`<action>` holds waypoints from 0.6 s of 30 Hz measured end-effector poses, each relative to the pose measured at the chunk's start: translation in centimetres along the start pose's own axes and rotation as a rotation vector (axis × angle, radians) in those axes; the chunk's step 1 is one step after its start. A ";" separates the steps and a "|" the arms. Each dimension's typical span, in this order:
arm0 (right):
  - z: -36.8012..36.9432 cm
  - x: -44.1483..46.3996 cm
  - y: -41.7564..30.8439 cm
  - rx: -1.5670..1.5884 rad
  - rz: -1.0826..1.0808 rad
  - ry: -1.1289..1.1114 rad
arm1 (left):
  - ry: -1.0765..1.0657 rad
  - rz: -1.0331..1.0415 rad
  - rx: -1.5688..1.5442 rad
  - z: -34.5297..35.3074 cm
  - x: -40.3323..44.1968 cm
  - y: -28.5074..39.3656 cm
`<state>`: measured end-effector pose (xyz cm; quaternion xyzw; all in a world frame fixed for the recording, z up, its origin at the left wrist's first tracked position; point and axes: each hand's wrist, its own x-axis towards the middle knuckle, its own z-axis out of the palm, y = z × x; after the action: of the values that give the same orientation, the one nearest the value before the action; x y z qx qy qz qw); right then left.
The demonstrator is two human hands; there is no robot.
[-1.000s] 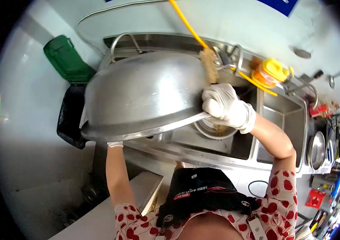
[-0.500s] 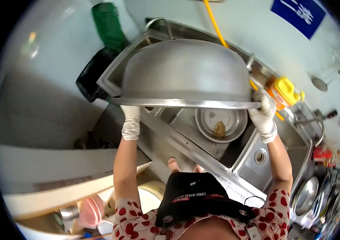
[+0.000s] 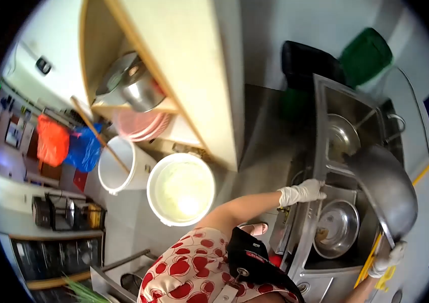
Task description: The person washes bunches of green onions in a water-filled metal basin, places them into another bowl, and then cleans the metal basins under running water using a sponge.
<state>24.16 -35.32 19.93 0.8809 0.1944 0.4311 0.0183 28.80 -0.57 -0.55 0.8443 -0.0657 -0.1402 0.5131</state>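
My right hand (image 3: 389,259), in a white glove, is closed on the rim of a large metal basin (image 3: 390,189). The basin is tilted over the back of the sink, its rounded outside facing up and to the right. My left hand (image 3: 303,193), gloved too, has its fingers stretched out near the sink's front edge and holds nothing. Below it in the middle sink compartment sits a smaller metal bowl (image 3: 346,242), with a tan lump (image 3: 321,234) inside. Another metal bowl (image 3: 344,132) sits in the far compartment.
On the floor to the left stand a white bucket with pale liquid (image 3: 181,174) and a white bin with a stick (image 3: 118,171). A cream shelf unit (image 3: 194,65) holds a metal pot (image 3: 144,91) and pink baskets (image 3: 141,123). A black and green bin (image 3: 310,60) stands beyond the sink.
My left hand has let go of the basin's rim. The basin, held by both hands before, now tilts toward the back in my right hand. My view has turned left.
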 end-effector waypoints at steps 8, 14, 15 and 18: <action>0.4 2.0 0.9 -0.168 0.414 0.195 | 0.067 -0.201 -0.285 -4.8 -12.7 -4.9; 4.7 -1.0 1.3 0.454 1.145 -0.028 | 0.045 -0.207 -0.321 -7.4 -23.6 -12.1; 5.4 -4.4 4.0 0.422 1.059 -0.192 | 0.090 -0.243 -0.327 -7.8 -25.6 -13.5; 6.5 -11.5 6.5 0.875 1.441 -0.327 | 0.142 -0.390 -0.622 -8.5 -30.9 -17.7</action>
<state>24.94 -44.61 8.50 0.7684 -0.2689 0.0914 -0.5735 1.39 22.77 -7.28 0.6521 0.1778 -0.1898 0.7121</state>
